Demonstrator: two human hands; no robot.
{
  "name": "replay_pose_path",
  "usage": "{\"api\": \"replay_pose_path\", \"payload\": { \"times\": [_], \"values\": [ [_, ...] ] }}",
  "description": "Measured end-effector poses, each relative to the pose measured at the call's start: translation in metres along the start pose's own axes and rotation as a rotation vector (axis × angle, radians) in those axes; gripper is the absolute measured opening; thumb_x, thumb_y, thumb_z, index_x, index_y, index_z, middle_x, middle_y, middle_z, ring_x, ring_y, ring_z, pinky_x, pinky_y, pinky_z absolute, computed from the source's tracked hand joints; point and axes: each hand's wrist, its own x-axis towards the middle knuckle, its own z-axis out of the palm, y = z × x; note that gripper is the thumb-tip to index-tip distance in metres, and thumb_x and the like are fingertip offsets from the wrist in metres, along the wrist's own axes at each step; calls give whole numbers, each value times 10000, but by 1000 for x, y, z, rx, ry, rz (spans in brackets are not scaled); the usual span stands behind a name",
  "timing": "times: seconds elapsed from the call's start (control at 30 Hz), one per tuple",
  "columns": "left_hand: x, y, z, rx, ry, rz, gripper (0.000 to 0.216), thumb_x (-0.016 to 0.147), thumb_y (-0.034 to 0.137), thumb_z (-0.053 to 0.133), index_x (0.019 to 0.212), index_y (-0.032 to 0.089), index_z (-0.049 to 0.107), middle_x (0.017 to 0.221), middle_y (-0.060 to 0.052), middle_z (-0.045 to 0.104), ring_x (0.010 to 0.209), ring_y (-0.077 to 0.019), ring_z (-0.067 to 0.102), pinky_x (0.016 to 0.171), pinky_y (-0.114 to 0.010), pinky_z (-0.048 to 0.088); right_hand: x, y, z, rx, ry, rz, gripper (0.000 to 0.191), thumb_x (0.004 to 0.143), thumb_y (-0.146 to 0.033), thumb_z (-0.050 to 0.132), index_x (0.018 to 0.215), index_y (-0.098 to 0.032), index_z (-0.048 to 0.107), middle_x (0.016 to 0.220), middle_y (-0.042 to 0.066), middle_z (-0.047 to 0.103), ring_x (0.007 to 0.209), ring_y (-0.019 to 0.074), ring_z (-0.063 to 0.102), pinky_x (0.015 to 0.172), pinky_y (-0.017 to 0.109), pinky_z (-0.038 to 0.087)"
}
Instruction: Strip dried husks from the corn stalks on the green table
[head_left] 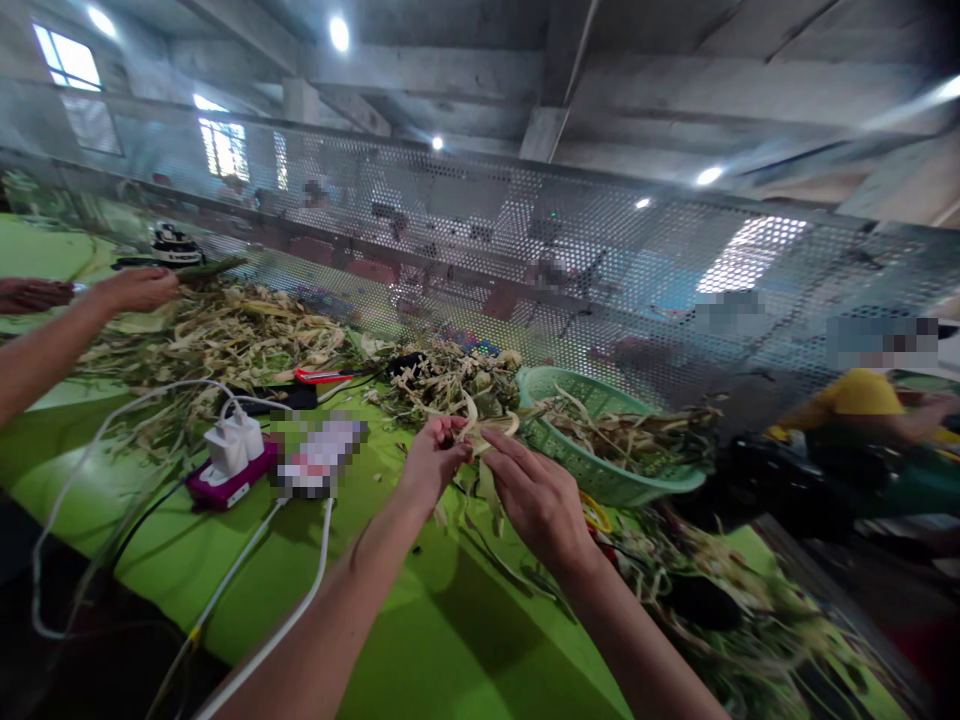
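Over the green table (420, 620), both of my hands come together on a dried plant piece with pale, curling leaves (471, 412). My left hand (435, 462) pinches it between thumb and fingertips. From the other side, my right hand (541, 502) has its fingers closed on the same piece; the exact fingertip contact is partly hidden. Strips of leaf hang below my hands. Just beyond them lies a heap of dried plant stalks (427, 385). A light green basket (600, 480) holding more dried stalks stands close by on the right.
At left, a purple power strip (247, 474) with white plugs and trailing cables lies beside a phone (322, 458). A red box cutter (327, 376) lies behind. A co-worker's hand (142, 290) holds a stalk over another heap. A perforated partition (480, 260) runs behind; a person in yellow (866, 395) sits right.
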Motion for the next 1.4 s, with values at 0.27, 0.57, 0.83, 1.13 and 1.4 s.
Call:
{"api": "replay_pose_path", "payload": {
  "times": [0.27,0.57,0.83,1.13,1.4],
  "values": [
    [-6,-3,4,204,-230,93,288,731,174,646,1013,156,588,887,-33,616,827,-146,556,767,-260,421,1,5,4,320,91,456,131,874,-251,541,894,-206,662,850,36,692,760,170,631,706,260,473],
    [-16,4,13,216,-388,71,519,775,73,532,1273,178,431,818,-5,587,800,-141,545,799,-278,428,2,15,12,640,144,809,274,725,-440,663,799,-177,644,641,4,606,567,141,504,535,240,384],
    [-12,-2,9,200,-291,14,543,762,145,618,1269,187,428,833,-7,611,798,-142,565,784,-275,425,1,18,12,654,17,843,305,777,-476,598,733,-174,615,630,-4,577,568,132,471,543,239,365],
    [-8,-7,8,316,-220,-181,126,760,277,615,736,162,568,632,-9,582,611,-142,526,633,-278,390,1,9,11,469,87,761,283,824,-444,565,730,-177,575,635,-17,551,600,130,458,574,227,357],
    [-14,-3,16,250,-225,-50,92,800,251,548,763,168,537,699,18,503,653,-121,452,652,-252,358,-1,13,13,355,31,810,317,853,-452,516,702,-178,565,618,-23,547,588,123,459,574,229,337]
  ]
}}
